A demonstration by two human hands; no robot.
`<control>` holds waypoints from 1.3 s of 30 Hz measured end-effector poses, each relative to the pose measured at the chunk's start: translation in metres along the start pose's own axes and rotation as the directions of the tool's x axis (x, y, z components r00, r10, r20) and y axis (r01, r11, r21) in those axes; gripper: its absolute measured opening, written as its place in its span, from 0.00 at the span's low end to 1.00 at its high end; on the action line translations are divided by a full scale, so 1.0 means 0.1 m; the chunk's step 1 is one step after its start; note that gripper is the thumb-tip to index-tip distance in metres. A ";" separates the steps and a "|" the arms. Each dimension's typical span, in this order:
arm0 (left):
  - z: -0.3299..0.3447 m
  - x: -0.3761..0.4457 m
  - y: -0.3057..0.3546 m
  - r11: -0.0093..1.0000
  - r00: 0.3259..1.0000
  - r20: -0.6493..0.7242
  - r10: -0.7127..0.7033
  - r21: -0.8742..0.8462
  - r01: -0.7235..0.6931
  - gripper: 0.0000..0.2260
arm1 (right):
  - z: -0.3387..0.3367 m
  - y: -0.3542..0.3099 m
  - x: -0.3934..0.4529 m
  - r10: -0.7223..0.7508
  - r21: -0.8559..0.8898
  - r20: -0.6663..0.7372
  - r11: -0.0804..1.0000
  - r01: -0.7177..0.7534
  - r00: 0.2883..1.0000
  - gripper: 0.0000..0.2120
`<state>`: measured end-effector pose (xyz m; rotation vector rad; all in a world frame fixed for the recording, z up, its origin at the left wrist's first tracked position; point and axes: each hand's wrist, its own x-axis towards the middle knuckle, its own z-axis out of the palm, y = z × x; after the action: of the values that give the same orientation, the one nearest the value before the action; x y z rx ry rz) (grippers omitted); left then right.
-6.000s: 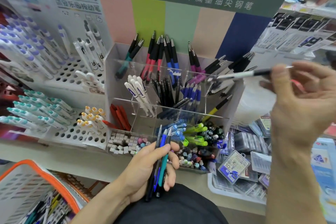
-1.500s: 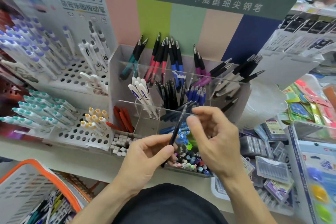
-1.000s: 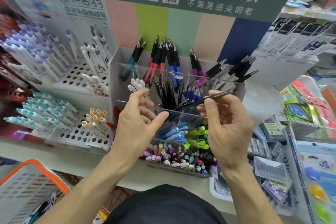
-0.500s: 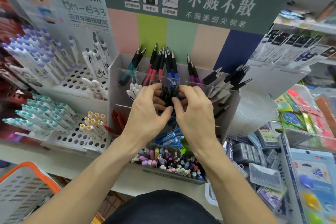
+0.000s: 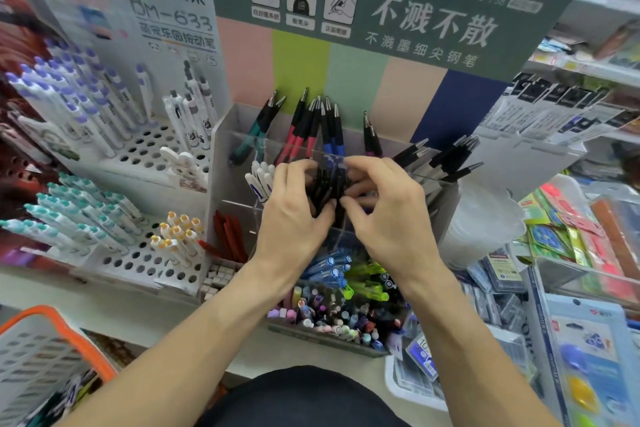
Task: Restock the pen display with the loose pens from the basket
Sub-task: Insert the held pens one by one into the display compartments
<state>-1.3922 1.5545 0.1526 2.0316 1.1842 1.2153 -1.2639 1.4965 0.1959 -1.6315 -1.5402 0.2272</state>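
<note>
The clear acrylic pen display [image 5: 221,163] stands on the shelf, with tiers of pens sorted by colour. Both hands meet at its middle tier. My left hand [image 5: 291,218] and my right hand [image 5: 388,215] curl their fingers round a bunch of black pens [image 5: 327,185] standing in that compartment, with their fingertips hidden among the pens. The white basket with an orange rim [image 5: 74,329] sits at the lower left, and loose pens [image 5: 71,395] show inside it.
White pens [image 5: 258,178] stand just left of my hands. Blue and green pens [image 5: 346,274] and a tray of small caps [image 5: 332,319] lie below. A perforated pen rack [image 5: 138,156] stands left, packaged refills [image 5: 502,274] right, and a green sign [image 5: 381,10] above.
My right hand carried a black pen from my left hand up into the middle tier. Both hands have closed round the black pens there and barely moved in the last half second.
</note>
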 end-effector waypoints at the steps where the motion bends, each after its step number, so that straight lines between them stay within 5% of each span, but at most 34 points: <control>1: 0.00 0.01 -0.01 1.000 1.000 -0.017 -0.004 -0.008 0.004 0.22 | 0.00 -0.01 -0.01 -0.023 -0.001 -0.059 1.000 0.023 0.998 0.22; 6: -0.07 0.01 -0.03 0.997 0.995 -0.092 -0.028 -0.079 0.020 0.21 | 0.00 -0.02 -0.04 -0.050 -0.184 -0.185 0.983 0.015 0.981 0.18; 15: -0.16 0.02 -0.07 0.986 0.991 0.019 0.133 0.104 -0.134 0.26 | 0.09 0.00 -0.09 0.083 -0.278 0.012 0.958 -0.077 0.996 0.20; 23: -0.20 -0.01 -0.08 0.993 0.993 -0.001 0.116 -0.028 -0.116 0.19 | 0.29 -0.03 -0.05 0.069 -0.068 -0.130 0.995 -0.079 0.989 0.17; 29: -0.39 -0.16 -0.05 0.988 0.983 -0.160 0.086 -0.117 -0.106 0.10 | 0.32 -0.18 -0.21 -0.101 -0.071 -0.265 0.994 0.085 0.959 0.05; 35: -0.74 -0.59 -0.37 0.983 0.950 -0.279 -0.139 -0.154 0.099 0.04 | 0.82 -0.51 -0.42 -0.180 0.126 0.008 0.976 0.178 0.984 0.03; 39: -1.18 -1.04 -0.81 0.924 0.820 -0.427 -0.382 -0.157 0.349 0.03 | 1.37 -0.68 -0.57 -0.213 0.193 0.331 0.969 0.155 0.919 0.04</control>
<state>-1.5541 1.5033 0.1020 1.4045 1.6291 1.5419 -1.4142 1.4986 0.1340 -1.3559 -1.8778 0.5507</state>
